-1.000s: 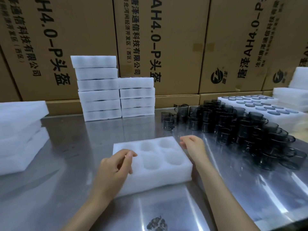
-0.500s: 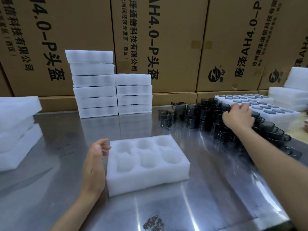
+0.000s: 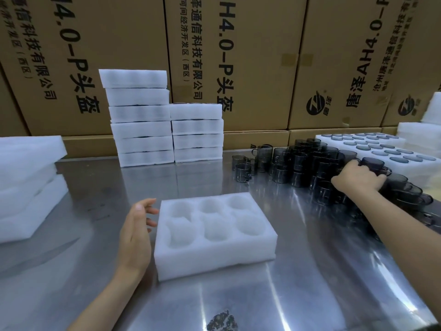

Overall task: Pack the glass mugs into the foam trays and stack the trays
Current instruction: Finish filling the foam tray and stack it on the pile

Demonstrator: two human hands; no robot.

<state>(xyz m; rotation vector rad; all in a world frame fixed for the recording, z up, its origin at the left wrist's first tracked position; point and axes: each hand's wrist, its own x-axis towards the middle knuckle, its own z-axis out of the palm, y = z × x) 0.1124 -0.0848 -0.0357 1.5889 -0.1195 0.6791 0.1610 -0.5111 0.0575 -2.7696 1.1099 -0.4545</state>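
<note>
Your left hand [image 3: 136, 235] is loose w/ fingers spread a bit, holding nothing, hovering just beside the left edge of the empty foam tray [image 3: 214, 256], can't tell if it's touching. Your right hand [image 3: 358, 176] is reached out into the pile of dark glass mugs [image 3: 307, 163], fingers curled down over one of them, tho whether you've actually got a grip I can't tell, fingertips are hidden. The tray sits mid table [image 3: 95, 271] w/ all six pockets empty, bare steel in front and to its left. Behind it are two stacks of foam trays [image 3: 140, 130], well apart from the tray. More foam slabs [image 3: 28, 187] at the far left edge, and a filled big tray [image 3: 405, 168] behind the mugs. Cardboard boxes [image 3: 257, 68] wall off the back
</note>
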